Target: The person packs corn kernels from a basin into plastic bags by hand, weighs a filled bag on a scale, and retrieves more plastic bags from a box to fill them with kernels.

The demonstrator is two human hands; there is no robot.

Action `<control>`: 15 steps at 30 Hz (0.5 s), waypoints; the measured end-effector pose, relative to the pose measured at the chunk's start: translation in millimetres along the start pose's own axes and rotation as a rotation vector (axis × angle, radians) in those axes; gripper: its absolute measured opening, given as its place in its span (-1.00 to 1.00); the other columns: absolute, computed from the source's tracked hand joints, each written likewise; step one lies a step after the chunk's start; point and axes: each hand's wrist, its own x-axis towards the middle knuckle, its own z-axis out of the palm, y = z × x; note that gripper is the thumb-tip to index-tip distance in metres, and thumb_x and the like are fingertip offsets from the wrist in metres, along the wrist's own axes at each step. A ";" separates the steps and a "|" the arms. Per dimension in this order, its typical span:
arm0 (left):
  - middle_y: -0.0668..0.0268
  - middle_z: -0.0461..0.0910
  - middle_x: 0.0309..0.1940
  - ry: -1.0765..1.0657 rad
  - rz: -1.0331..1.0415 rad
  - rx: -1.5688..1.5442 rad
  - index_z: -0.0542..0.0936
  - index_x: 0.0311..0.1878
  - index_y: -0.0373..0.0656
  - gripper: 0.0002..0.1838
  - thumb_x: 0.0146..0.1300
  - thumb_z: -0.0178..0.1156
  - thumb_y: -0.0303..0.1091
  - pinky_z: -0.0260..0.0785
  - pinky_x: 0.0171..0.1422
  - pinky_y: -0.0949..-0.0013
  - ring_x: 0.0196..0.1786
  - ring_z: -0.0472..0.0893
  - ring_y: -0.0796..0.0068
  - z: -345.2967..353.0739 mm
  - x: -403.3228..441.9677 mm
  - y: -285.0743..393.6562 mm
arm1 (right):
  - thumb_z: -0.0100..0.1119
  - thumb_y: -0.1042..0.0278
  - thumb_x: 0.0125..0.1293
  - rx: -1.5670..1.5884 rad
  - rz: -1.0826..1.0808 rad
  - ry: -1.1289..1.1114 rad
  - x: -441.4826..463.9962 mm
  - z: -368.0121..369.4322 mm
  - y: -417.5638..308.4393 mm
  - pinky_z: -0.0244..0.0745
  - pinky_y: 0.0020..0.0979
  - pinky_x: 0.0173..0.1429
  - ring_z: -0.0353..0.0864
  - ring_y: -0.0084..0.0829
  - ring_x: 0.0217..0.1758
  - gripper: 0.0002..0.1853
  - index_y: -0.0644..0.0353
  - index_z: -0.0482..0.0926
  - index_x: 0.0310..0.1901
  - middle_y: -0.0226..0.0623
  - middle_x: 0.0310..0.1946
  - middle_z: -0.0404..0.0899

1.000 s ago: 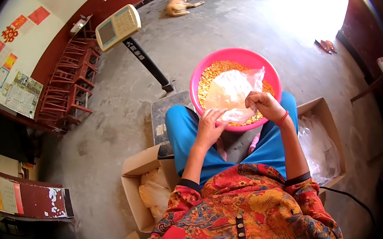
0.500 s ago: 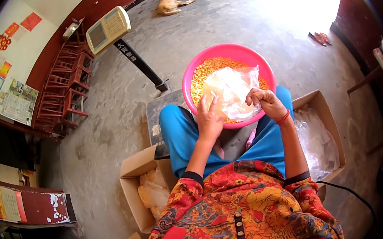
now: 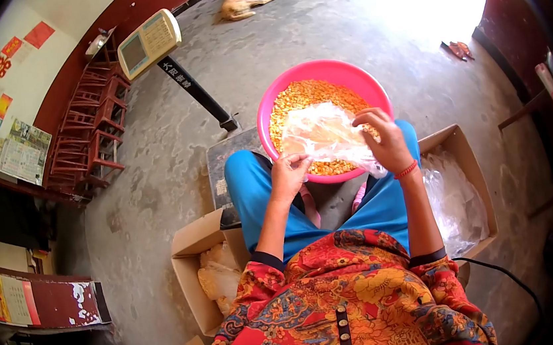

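A clear plastic bag [image 3: 317, 128] lies spread over orange-yellow corn kernels [image 3: 322, 89] in a pink basin [image 3: 374, 83] between my knees. My left hand [image 3: 288, 178] pinches the bag's near left edge between thumb and fingertips, at the basin's near rim. My right hand [image 3: 385, 142] is over the right side of the basin, its fingers curved and apart against the bag's right part. Some of the plastic bunches below that hand and hangs over the near right rim. Whether the bag holds anything is unclear.
An open cardboard box of clear plastic bags [image 3: 452, 202] is at my right. Another box holding filled bags [image 3: 220, 274] stands at my left. A platform scale [image 3: 221, 154] with a display post [image 3: 151, 45] is beside the basin. A dog [image 3: 247, 2] lies farther off.
My left hand has drawn back toward me and now pinches the bag's near edge. My right hand's fingers have spread from a pinch. The bag lies flatter and closer.
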 end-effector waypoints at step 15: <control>0.42 0.52 -0.46 -0.056 0.157 0.023 0.62 -0.29 -0.25 -0.84 0.01 0.29 -0.51 0.36 -0.22 0.57 -0.36 0.49 0.68 -3.5 -8.5 15.7 | 0.23 0.33 0.02 -0.008 0.008 -0.198 -16.3 52.2 -4.9 0.38 -0.22 -0.06 0.51 -0.17 -0.15 -0.83 0.21 0.55 -0.38 -0.21 -0.35 0.56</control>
